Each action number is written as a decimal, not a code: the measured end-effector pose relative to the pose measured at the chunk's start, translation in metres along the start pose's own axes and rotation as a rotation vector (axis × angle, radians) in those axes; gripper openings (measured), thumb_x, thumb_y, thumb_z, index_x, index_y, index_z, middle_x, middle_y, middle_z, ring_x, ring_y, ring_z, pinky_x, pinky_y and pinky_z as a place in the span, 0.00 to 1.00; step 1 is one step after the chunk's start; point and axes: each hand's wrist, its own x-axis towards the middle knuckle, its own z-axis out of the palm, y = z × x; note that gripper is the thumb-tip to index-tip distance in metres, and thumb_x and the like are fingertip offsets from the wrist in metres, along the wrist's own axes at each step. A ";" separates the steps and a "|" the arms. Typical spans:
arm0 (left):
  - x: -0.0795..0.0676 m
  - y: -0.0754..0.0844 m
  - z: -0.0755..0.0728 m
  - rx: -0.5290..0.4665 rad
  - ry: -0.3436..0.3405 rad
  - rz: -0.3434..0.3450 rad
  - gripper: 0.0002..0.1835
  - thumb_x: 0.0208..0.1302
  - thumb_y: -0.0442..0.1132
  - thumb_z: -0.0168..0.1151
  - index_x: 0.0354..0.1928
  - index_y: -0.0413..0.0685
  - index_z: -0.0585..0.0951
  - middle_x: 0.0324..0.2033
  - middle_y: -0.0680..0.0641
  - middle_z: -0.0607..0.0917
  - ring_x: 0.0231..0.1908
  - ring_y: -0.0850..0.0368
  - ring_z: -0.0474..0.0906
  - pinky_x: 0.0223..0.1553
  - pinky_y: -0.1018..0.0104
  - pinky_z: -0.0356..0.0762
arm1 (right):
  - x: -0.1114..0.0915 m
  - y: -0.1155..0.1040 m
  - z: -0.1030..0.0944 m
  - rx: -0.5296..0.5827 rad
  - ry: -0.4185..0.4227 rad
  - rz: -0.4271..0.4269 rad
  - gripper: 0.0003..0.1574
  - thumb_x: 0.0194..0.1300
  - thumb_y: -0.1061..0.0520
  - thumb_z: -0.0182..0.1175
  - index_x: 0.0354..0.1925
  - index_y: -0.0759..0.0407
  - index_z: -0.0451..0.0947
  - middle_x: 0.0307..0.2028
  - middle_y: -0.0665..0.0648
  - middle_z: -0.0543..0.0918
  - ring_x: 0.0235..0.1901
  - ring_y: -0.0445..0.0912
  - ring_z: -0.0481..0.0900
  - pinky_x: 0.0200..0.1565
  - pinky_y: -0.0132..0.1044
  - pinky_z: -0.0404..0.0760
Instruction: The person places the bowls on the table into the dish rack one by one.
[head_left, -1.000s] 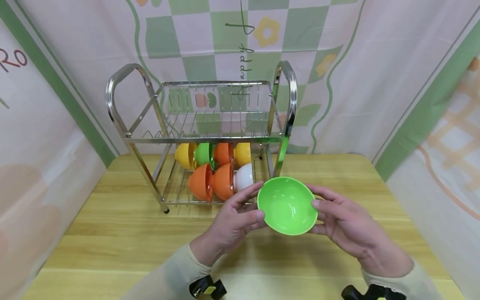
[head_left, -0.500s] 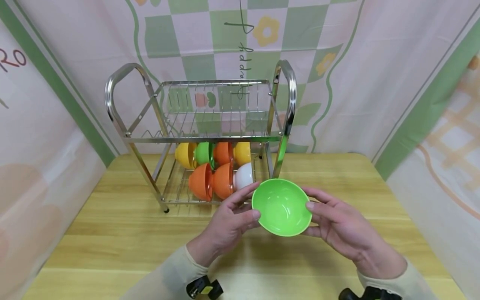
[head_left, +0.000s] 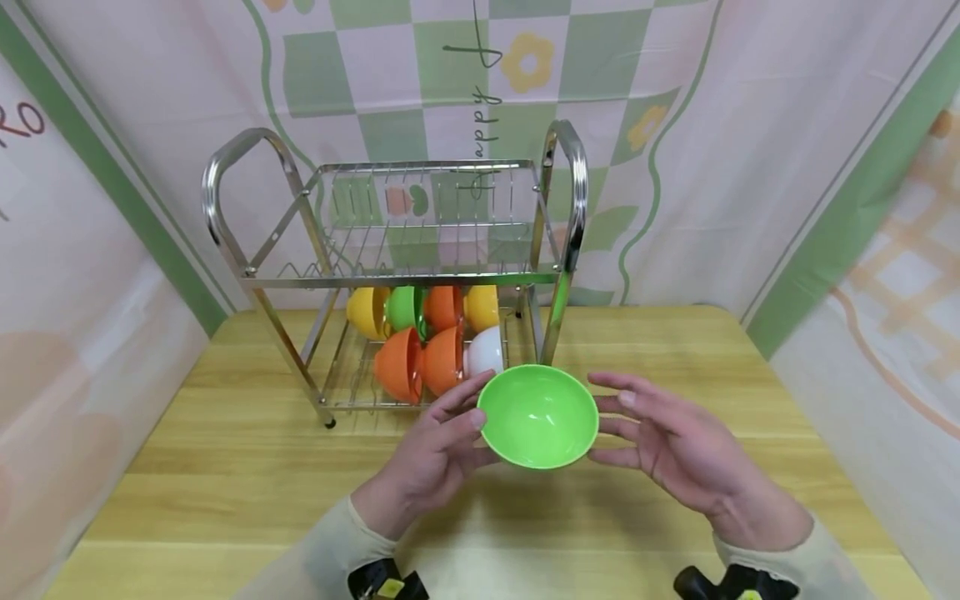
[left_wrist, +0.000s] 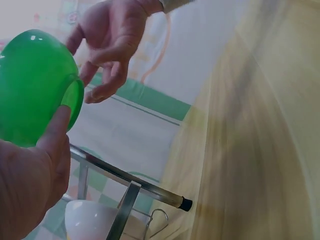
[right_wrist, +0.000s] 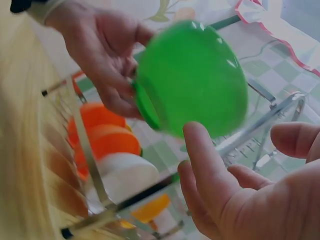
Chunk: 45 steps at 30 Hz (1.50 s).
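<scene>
A bright green bowl (head_left: 538,417) is held up over the table in front of the rack, its inside facing the head camera. My left hand (head_left: 427,462) grips its left side, thumb over the rim and fingers behind. On the other side, my right hand (head_left: 675,450) has its fingers spread, with the fingertips close by the bowl's right edge and the thumb off the rim. In the right wrist view the bowl's outer wall (right_wrist: 195,80) shows between the left hand (right_wrist: 100,55) and the extended right fingers (right_wrist: 205,155).
Behind the bowl stands a two-tier metal dish rack (head_left: 405,281). Its lower tier holds orange bowls (head_left: 397,367), a white bowl (head_left: 485,350), yellow bowls (head_left: 367,312) and a green one (head_left: 406,308), standing on edge in two rows. A printed curtain (head_left: 712,167) hangs behind the wooden table (head_left: 225,492).
The green bowl and my left hand have shifted left. My right thumb has come off the rim and the right fingers have spread; that hand has moved only slightly.
</scene>
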 end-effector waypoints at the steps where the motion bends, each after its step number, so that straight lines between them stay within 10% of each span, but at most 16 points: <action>1: -0.001 0.001 -0.002 -0.017 0.004 -0.005 0.35 0.70 0.34 0.59 0.76 0.43 0.59 0.67 0.40 0.67 0.58 0.44 0.74 0.55 0.43 0.75 | 0.001 -0.002 -0.001 -0.027 0.016 -0.015 0.25 0.82 0.62 0.31 0.68 0.61 0.67 0.61 0.64 0.71 0.58 0.57 0.75 0.56 0.55 0.76; 11: -0.016 0.023 -0.022 -0.092 0.062 0.030 0.28 0.73 0.30 0.54 0.73 0.50 0.68 0.66 0.44 0.70 0.59 0.42 0.74 0.54 0.43 0.75 | 0.018 -0.020 -0.010 -0.431 0.424 -0.149 0.27 0.78 0.56 0.51 0.70 0.61 0.62 0.59 0.65 0.66 0.55 0.50 0.76 0.49 0.47 0.82; 19: -0.029 0.041 -0.042 -0.069 0.077 0.104 0.26 0.77 0.31 0.48 0.74 0.47 0.63 0.63 0.45 0.75 0.57 0.47 0.77 0.53 0.48 0.78 | 0.035 -0.021 -0.004 -0.697 0.578 -0.143 0.39 0.73 0.51 0.61 0.75 0.57 0.59 0.65 0.63 0.68 0.59 0.52 0.75 0.48 0.41 0.81; 35: -0.051 0.067 -0.075 0.034 0.057 0.227 0.23 0.78 0.28 0.41 0.70 0.47 0.70 0.62 0.43 0.74 0.55 0.49 0.77 0.53 0.50 0.78 | 0.082 -0.008 0.015 -0.835 0.540 -0.177 0.33 0.72 0.52 0.61 0.71 0.54 0.67 0.58 0.58 0.78 0.53 0.51 0.80 0.49 0.39 0.82; 45: -0.060 0.084 -0.075 0.321 0.264 0.272 0.20 0.77 0.30 0.48 0.67 0.46 0.71 0.58 0.41 0.71 0.54 0.51 0.77 0.49 0.50 0.81 | 0.094 -0.001 0.020 -0.829 0.543 -0.249 0.18 0.73 0.55 0.60 0.57 0.61 0.80 0.46 0.62 0.84 0.47 0.57 0.83 0.47 0.44 0.83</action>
